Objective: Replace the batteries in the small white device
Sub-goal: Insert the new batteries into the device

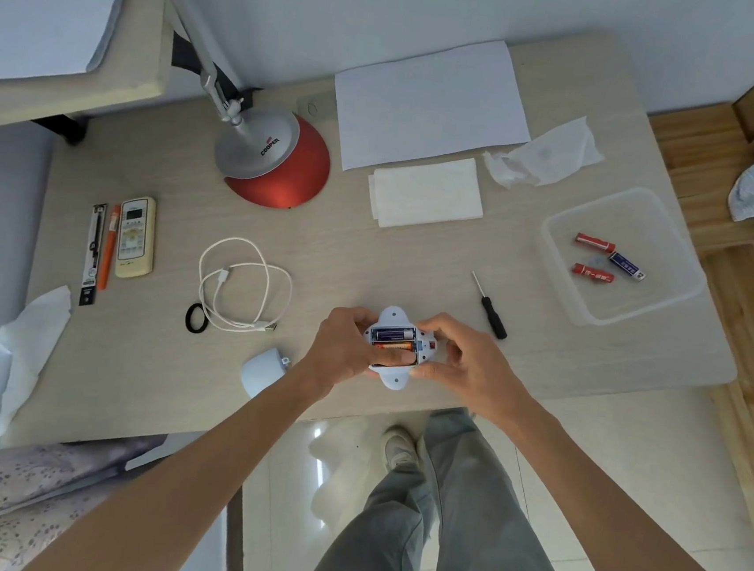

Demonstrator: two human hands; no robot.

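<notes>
The small white device (393,319) is held just above the table's front edge, its battery bay open and facing up. Inside lie a purple battery (392,333) and, below it, an orange battery (394,345). My left hand (342,348) grips the device's left side, with the thumb lying across the lower part of the bay. My right hand (460,357) grips its right side, fingers curled round the edge. A rounded white cover (262,370) lies on the table to the left. Two red batteries and a blue battery (626,266) lie in a clear plastic tray (562,298).
A black-handled screwdriver (489,306) lies right of my hands. A coiled white cable (243,285) and a black ring (197,318) lie to the left. Further back stand a red lamp base (281,161), a remote (135,237), pens, tissues and white paper (431,104).
</notes>
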